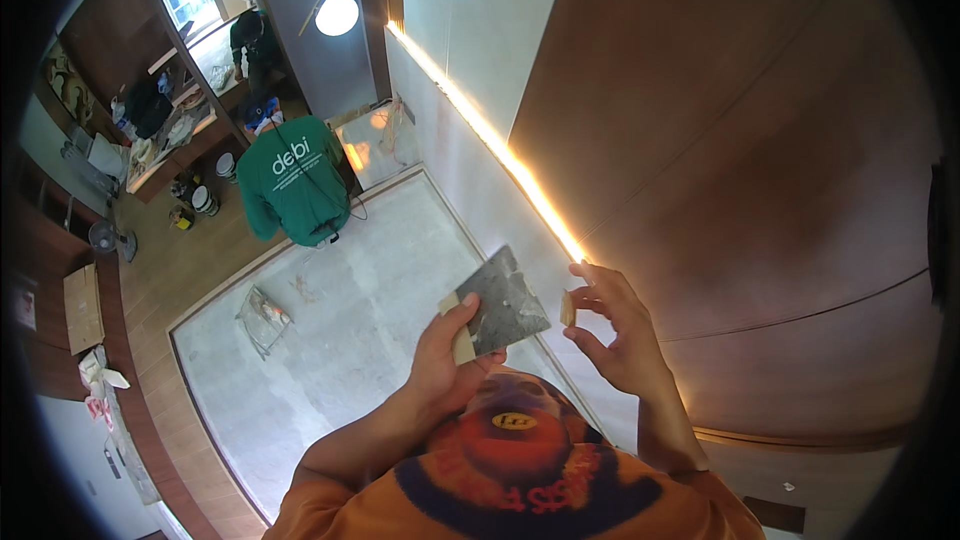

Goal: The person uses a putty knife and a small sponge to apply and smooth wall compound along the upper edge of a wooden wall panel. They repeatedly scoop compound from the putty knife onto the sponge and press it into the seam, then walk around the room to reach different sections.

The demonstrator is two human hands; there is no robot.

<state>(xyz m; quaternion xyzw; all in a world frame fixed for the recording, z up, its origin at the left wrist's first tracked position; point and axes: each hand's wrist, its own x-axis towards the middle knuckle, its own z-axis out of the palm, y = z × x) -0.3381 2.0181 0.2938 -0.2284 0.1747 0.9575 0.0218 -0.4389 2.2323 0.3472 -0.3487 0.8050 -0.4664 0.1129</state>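
My left hand (436,352) is closed around the beige grip edge of a wide putty knife (508,308), thumb on top. Its grey, roughly square blade tilts up and carries pale dried smears. To the right, my right hand (625,338) pinches a small beige piece (568,309) between thumb and fingers; its exact kind does not show. The two hands are apart, in front of my orange printed shirt. Beside my right hand is a light strip (490,145), glowing along the wall.
A co-worker in a green shirt (298,180) is bent over at the far side of the pale platform (340,390). A clear plastic bag (264,320) lies on it. Buckets (205,202) and a fan (108,238) stand on the wooden floor. Brown wall panels (720,140) rise at right.
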